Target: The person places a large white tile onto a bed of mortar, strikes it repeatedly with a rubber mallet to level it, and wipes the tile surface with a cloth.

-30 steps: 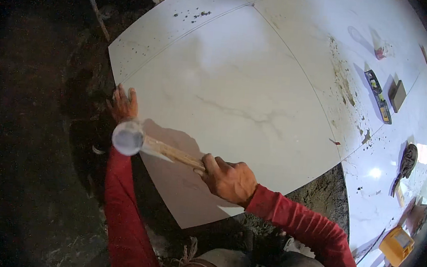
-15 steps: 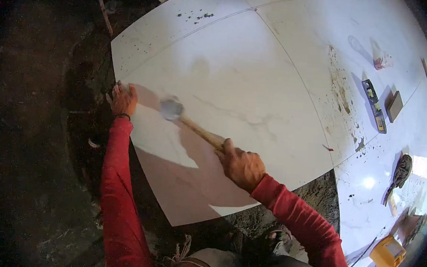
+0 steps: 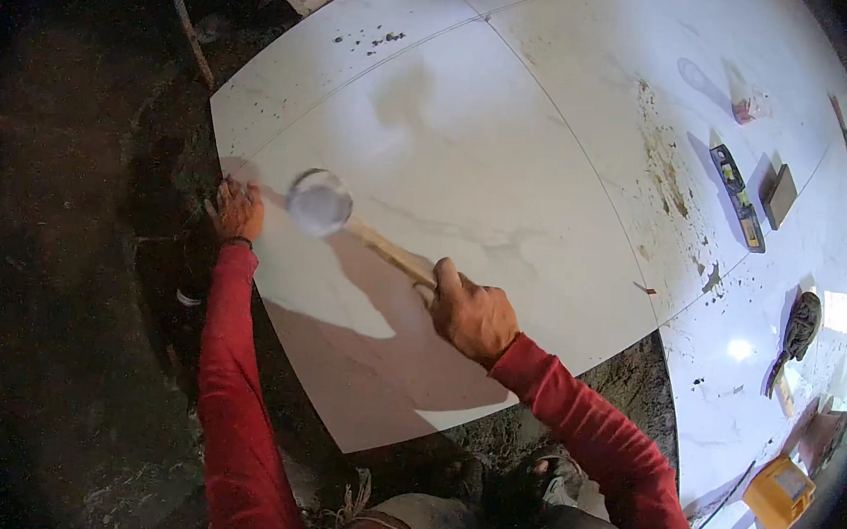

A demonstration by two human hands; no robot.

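My right hand (image 3: 476,315) is wrapped round the wooden handle of a mallet (image 3: 320,203). The mallet's pale, round head is slightly blurred over the large white, grey-veined tile (image 3: 510,172). My left hand (image 3: 239,211) rests at the tile's left edge, fingers stretched out and holding nothing. A small red tile spacer or wedge (image 3: 646,289) sits at the joint near the tile's right corner.
On the tiles at right lie a black spirit level (image 3: 737,198), a brown block (image 3: 779,197), a clear-and-red container (image 3: 747,109), a dark glove-like bundle (image 3: 802,324) and a yellow box (image 3: 779,495). Dark, rough ground (image 3: 65,266) drops away at left.
The mallet head has shifted left and slightly up, and now shows more of its face. My right hand moved a little left with it; my left hand stays at the tile edge.
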